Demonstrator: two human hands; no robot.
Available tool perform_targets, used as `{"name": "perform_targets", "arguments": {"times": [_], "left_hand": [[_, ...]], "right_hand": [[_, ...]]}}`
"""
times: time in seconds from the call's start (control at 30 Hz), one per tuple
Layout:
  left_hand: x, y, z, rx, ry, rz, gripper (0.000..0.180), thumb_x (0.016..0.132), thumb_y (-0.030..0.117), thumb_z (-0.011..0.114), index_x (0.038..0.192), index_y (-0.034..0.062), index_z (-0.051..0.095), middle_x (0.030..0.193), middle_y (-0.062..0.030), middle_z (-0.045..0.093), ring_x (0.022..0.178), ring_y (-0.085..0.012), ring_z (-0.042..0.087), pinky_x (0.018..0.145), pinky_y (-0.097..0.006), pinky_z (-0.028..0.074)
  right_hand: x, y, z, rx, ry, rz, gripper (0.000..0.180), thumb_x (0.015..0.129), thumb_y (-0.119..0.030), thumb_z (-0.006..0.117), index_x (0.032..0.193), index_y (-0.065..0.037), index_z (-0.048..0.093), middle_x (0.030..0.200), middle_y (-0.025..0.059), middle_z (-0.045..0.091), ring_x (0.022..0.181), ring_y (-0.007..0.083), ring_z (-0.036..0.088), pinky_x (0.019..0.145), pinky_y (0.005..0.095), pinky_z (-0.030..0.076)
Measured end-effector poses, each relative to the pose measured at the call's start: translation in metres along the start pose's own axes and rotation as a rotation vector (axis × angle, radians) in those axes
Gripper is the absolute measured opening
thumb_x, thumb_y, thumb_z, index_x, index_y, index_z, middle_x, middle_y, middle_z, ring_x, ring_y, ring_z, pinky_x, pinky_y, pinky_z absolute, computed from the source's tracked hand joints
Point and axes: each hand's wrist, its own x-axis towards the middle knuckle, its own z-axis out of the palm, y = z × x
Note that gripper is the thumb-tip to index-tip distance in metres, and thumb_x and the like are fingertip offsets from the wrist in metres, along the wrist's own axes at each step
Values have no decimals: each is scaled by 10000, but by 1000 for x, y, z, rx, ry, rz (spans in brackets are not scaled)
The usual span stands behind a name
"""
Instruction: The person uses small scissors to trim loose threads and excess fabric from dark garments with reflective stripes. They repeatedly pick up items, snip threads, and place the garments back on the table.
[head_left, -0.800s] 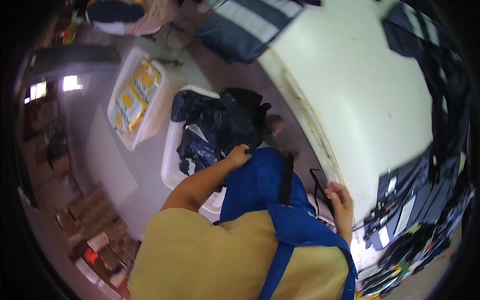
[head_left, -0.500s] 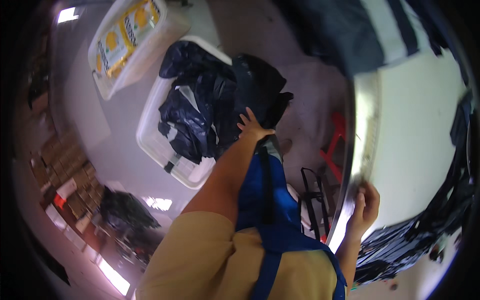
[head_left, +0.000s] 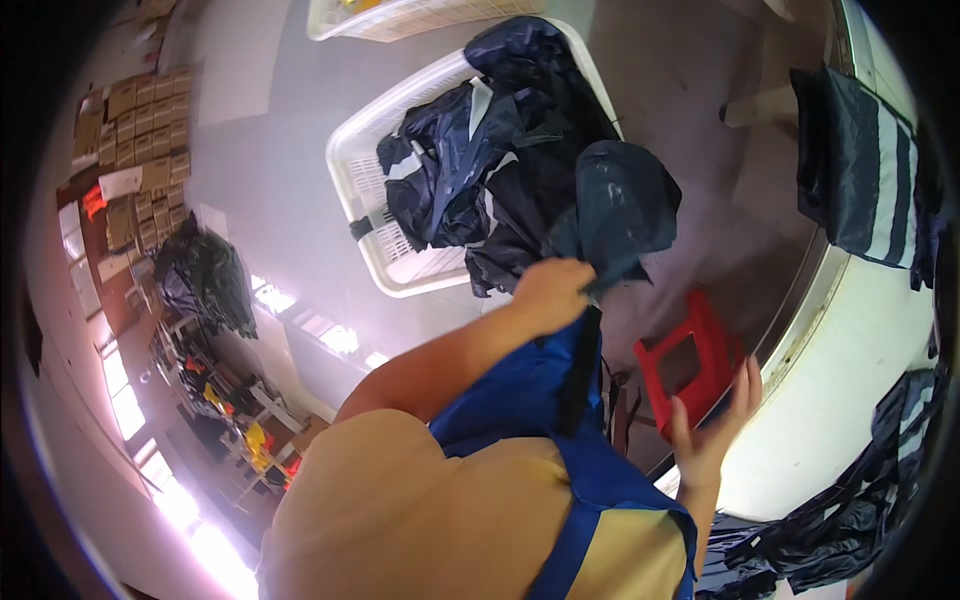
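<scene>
My left hand (head_left: 552, 294) is closed on a dark garment (head_left: 622, 205) with a shiny surface, which bulges up over the near right corner of a white plastic basket (head_left: 385, 272). More dark garments (head_left: 470, 150) with pale stripes lie crumpled inside that basket. My right hand (head_left: 715, 425) is empty, fingers spread, beside the edge of a white table (head_left: 800, 420). A red plastic stool (head_left: 690, 365) stands on the floor just past it.
Folded dark garments with pale stripes (head_left: 860, 170) lie at the table's far end, and more dark clothes (head_left: 830, 530) pile up at its near end. Another white basket (head_left: 420, 22) stands beyond. Stacked cartons (head_left: 150, 120) and a black bundle (head_left: 205, 275) are at left.
My left hand has gone from spread fingers against the dark garment to a closed grip on it. My right hand has lifted off the table edge and spread its fingers. The view has turned.
</scene>
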Motion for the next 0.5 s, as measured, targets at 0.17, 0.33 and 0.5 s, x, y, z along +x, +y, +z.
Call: {"name": "perform_targets", "arguments": {"times": [0.17, 0.33, 0.5], "left_hand": [[-62, 84, -55, -209, -53, 396, 183, 646, 132, 626, 814, 71, 583, 790, -104, 573, 770, -322, 581, 669, -435, 467], [-94, 127, -113, -253, 324, 441, 271, 661, 163, 672, 911, 83, 606, 853, -90, 561, 821, -298, 559, 737, -417, 443], [-165, 117, -118, -194, 1035, 559, 328, 731, 145, 693, 1041, 75, 610, 1143, -137, 535, 942, -317, 541, 836, -425, 415]], "right_hand": [[64, -53, 13, -132, -342, -448, 942, 546, -163, 820, 1364, -89, 359, 1411, 167, 391, 1353, 408, 281, 1086, 550, 179], [75, -92, -2, 158, -408, -256, 255, 679, -129, 695, 897, -19, 618, 799, 105, 649, 765, 279, 660, 649, 302, 481], [90, -119, -58, 832, -119, 92, 214, 888, -113, 549, 1064, -2, 601, 979, 73, 660, 883, 164, 638, 796, 281, 498]]}}
